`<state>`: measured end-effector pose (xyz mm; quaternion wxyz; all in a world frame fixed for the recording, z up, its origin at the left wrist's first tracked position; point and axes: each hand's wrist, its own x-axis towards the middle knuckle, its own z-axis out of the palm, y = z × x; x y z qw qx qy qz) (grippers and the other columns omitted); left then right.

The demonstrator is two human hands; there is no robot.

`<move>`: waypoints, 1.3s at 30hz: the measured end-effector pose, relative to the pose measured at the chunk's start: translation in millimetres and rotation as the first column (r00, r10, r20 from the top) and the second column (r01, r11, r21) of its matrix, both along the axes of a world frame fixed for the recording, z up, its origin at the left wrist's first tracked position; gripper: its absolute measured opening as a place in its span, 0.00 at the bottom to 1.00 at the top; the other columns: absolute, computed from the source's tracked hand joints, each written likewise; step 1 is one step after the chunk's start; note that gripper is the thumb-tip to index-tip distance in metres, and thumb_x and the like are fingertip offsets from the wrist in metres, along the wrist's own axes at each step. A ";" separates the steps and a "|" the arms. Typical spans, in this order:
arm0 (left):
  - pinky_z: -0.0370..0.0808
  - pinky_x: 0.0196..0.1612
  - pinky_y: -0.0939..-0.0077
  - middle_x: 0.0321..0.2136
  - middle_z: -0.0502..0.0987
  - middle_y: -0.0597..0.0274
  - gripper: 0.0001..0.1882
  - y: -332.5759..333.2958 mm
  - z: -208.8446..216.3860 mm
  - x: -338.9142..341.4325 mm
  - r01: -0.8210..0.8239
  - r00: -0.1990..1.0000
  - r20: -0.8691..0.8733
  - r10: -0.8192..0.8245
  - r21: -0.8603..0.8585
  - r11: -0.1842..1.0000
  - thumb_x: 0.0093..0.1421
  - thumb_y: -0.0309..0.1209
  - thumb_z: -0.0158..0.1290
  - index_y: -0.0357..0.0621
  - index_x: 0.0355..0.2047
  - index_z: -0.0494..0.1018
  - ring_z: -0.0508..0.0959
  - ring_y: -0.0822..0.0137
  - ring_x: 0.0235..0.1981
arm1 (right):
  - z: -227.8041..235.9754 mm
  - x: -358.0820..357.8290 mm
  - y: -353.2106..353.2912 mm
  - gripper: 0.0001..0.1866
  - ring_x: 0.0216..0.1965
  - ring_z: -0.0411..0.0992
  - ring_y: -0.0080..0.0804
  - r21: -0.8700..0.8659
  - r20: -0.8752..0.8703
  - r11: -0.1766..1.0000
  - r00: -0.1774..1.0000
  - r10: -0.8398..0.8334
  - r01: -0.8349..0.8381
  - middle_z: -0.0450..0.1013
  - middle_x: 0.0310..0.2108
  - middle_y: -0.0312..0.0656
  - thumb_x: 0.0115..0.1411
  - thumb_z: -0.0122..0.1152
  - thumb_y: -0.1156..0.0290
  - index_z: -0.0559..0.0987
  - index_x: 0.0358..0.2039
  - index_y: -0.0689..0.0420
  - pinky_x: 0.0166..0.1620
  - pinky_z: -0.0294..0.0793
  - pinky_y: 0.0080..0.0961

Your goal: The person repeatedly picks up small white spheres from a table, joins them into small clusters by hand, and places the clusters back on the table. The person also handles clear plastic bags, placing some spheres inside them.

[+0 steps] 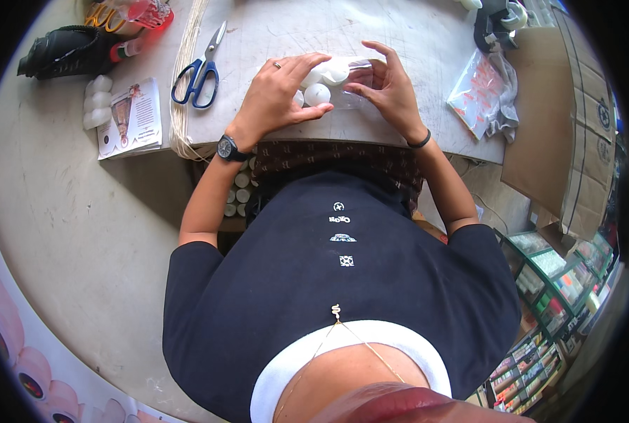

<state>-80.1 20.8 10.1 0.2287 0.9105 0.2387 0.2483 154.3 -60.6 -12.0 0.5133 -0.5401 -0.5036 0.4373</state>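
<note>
Several smooth white balls, some with a small mark on top, sit together in a clear plastic bag near the front edge of the table. My left hand, wearing a ring and a black watch, curls around the balls from the left with its thumb below them. On the other side, my right hand pinches the clear film between thumb and fingers, its index finger raised. The fingertips are partly covered by the shiny plastic.
Blue-handled scissors lie left of my hands beside a bundle of cream cord. Farther left are printed sheets, a bumpy white piece and a black bag. Plastic packets and a cardboard box stand right.
</note>
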 end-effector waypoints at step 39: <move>0.72 0.55 0.63 0.53 0.79 0.61 0.37 -3.1 1.2 0.0 -0.029 0.999 0.020 0.030 -0.032 0.999 0.51 0.47 0.68 0.52 0.60 0.71 0.81 0.58 0.47 | 33.2 56.9 103.5 0.22 0.39 0.80 0.26 0.117 0.489 0.992 0.872 -0.023 -0.040 0.81 0.38 0.42 0.64 0.68 0.62 0.77 0.53 0.62 0.43 0.79 0.22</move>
